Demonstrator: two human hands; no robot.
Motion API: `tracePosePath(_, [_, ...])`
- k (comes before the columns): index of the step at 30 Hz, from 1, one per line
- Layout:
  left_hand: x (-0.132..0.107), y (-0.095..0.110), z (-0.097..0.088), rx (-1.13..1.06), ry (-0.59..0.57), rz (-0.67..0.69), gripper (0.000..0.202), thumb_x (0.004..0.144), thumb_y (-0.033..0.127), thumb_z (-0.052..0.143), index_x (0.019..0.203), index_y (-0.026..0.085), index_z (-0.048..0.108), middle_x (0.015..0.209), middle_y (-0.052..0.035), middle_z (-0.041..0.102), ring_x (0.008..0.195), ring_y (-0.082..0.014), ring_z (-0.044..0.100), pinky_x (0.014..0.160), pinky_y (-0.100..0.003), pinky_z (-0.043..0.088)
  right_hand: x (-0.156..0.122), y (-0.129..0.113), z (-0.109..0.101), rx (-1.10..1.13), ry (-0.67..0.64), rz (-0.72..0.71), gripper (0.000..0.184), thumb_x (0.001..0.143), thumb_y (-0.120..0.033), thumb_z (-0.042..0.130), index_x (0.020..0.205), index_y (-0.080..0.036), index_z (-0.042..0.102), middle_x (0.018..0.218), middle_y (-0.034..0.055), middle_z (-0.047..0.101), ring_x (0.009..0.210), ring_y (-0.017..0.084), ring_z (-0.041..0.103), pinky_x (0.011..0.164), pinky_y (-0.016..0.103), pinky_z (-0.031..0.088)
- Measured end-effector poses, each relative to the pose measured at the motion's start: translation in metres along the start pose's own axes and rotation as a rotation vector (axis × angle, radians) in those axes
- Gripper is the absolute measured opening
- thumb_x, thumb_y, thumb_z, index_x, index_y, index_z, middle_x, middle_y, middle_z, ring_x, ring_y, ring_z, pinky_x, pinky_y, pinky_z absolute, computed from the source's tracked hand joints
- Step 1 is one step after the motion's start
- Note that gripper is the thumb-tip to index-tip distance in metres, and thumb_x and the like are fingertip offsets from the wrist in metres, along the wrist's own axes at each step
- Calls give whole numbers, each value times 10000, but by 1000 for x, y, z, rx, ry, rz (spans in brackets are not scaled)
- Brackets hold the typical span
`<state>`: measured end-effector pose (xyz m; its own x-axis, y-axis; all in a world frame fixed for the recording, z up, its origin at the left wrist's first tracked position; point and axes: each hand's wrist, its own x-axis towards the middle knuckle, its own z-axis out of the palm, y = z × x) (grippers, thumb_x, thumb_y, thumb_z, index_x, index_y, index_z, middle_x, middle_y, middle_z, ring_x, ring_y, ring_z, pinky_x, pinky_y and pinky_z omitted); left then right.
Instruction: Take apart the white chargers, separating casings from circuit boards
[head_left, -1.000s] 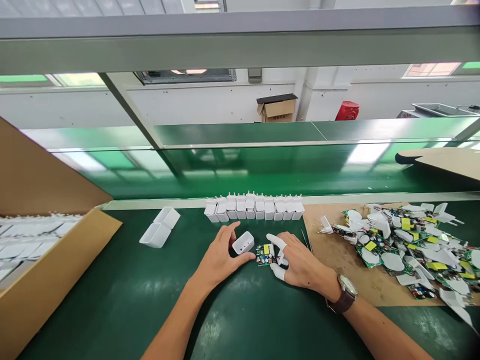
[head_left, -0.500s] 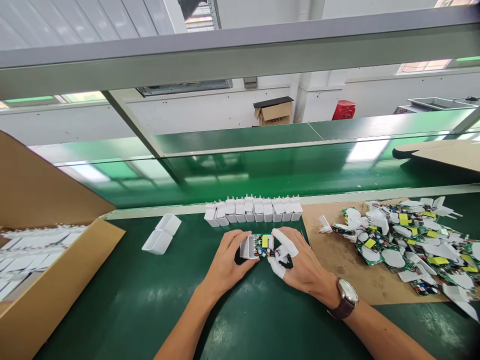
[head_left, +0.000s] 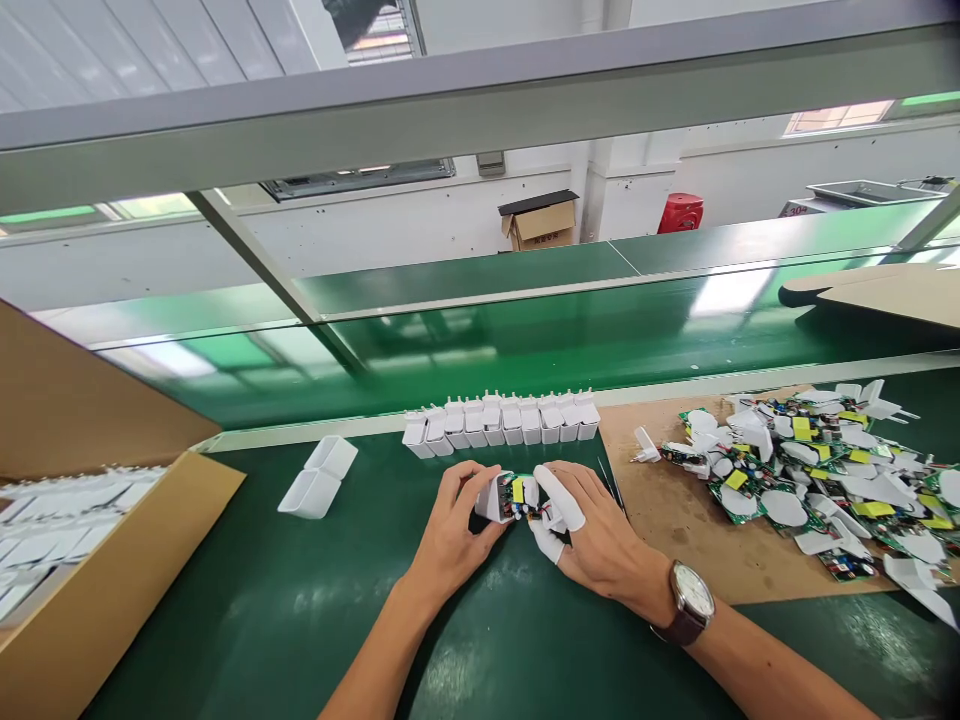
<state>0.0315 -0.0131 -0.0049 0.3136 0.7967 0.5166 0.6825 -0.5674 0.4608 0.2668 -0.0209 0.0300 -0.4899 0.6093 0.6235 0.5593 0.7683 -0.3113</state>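
My left hand point(head_left: 450, 530) grips a small white plastic charger shell point(head_left: 493, 497) just above the green mat. A green circuit board with a yellow part point(head_left: 520, 494) is held by my right hand point(head_left: 592, 530) and sits partly inside the shell's open end. White finger cots cover my right thumb and forefinger, and a brown-strapped watch point(head_left: 691, 601) is on that wrist. Behind my hands stands a row of several white charger bodies point(head_left: 501, 420) with prongs up.
Two empty white shells point(head_left: 318, 478) lie to the left. An open cardboard box point(head_left: 82, 560) of white shells fills the left edge. A brown board point(head_left: 675, 510) on the right carries a heap of circuit boards and white plug caps point(head_left: 817, 470). A green conveyor belt point(head_left: 525, 340) runs behind.
My hands came together: the shell turned on its side in my left hand, and my right hand lifted the board off the mat and pushed it into the shell's opening.
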Motion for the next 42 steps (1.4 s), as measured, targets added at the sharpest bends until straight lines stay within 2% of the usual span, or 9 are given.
tracePosePath(15, [0,3,3,40,1,39,539,925,164,659,1419,291,486,1254,-117,499,1155,-265,587,969,-425,572,0,-3,1,-34,-32,-4,755,884,-60,467,1591,-101,204,1237,198,623,1135,343,591,936,547,584])
tracePosePath(23, [1,5,3,65,3,59,544,939,167,644,1432,310,465,1234,-113,496,1131,-262,593,935,-412,580,-2,-3,4,-49,-20,18,740,881,-57,449,1585,-115,232,1212,184,626,1128,340,585,916,541,584])
tracePosePath(34, [1,6,6,29,-12,35,509,952,218,649,1420,311,472,1225,-105,507,1102,-252,608,938,-415,576,-10,2,11,-26,-77,16,723,779,-46,492,1488,-96,360,1270,183,578,1167,350,539,990,544,545])
tracePosePath(42, [1,7,8,14,-15,35,514,931,214,687,1398,283,484,1214,-95,521,1112,-253,596,957,-405,557,-8,1,13,-53,-37,0,616,889,-50,467,1493,-78,353,1224,185,598,1145,337,548,990,534,553])
